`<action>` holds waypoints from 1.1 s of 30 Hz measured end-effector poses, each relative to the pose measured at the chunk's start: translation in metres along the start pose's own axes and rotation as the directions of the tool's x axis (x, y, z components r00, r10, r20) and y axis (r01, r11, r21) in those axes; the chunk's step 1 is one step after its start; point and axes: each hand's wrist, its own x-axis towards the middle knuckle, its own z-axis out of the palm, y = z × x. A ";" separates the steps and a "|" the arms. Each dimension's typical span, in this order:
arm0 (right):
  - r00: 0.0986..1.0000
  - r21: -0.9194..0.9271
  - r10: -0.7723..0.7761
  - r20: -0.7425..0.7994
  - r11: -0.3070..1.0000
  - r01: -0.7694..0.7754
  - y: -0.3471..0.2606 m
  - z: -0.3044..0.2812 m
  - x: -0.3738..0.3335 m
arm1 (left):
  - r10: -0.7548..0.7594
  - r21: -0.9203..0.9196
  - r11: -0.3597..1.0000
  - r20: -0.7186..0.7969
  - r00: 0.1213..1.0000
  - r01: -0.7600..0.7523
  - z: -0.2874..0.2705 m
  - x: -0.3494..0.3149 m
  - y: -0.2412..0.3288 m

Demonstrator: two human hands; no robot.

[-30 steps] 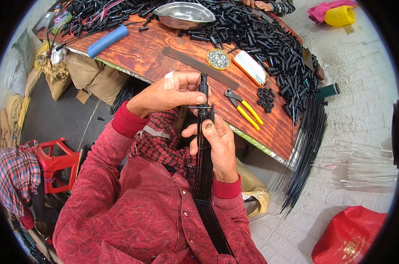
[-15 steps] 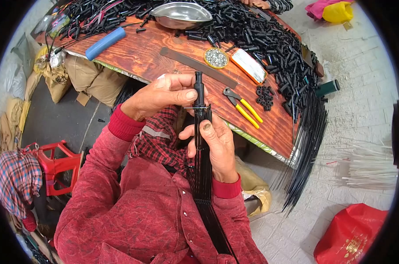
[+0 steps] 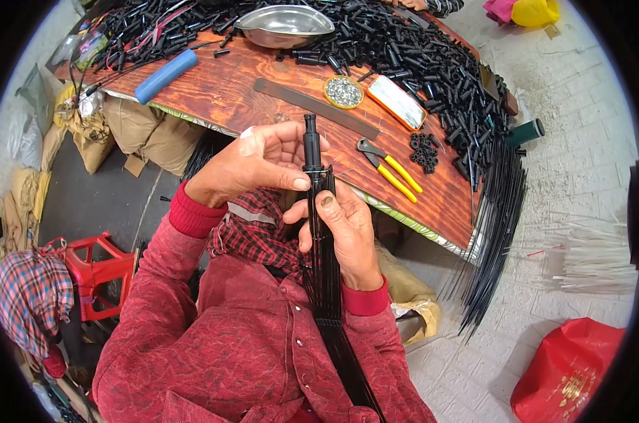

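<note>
Left hand: While the black tube [image 3: 311, 144] is held upright in view, its left side is flanked by the half-curled left hand [image 3: 280, 161], the thumb placed beside the lower collar; whether the tube is gripped by it cannot be told.
Right hand: The bundle of black strips [image 3: 326, 275] is grasped by the right hand [image 3: 333, 220], with the thumb laid across the front just below the tube.
Tube and bundle: The tube is positioned at the top of the bundle, near the counter [image 3: 213, 92]; the strips are draped down over the red jacket [image 3: 228, 338].
Pliers: Yellow-handled pliers [image 3: 404, 175] are laid on the counter, with black rings [image 3: 424, 151] gathered just beside them.
Small metal pieces: They are held in a round, yellow-rimmed dish [image 3: 361, 99], between a flat dark bar [image 3: 316, 108] and an orange-edged case [image 3: 397, 102].
Heap: The far part of the counter is covered by black cylindrical pieces [image 3: 411, 63], beside which a metal bowl [image 3: 284, 28] is set.
Blue cylinder: It [image 3: 166, 76] is laid near the counter's left front edge.
</note>
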 end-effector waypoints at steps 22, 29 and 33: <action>1.000 -0.012 0.001 -0.030 1.000 -0.001 -0.001 -0.002 0.002 | 0.046 0.039 0.998 -0.040 0.998 -0.044 0.008 0.002 0.001; 1.000 -0.009 -0.008 -0.011 1.000 0.008 -0.005 -0.002 0.003 | 0.046 0.044 0.998 -0.062 0.997 -0.043 0.008 0.002 0.001; 1.000 -0.023 -0.011 -0.002 1.000 0.011 -0.005 -0.004 0.003 | 0.051 0.052 0.998 -0.100 0.994 -0.045 0.011 0.002 0.000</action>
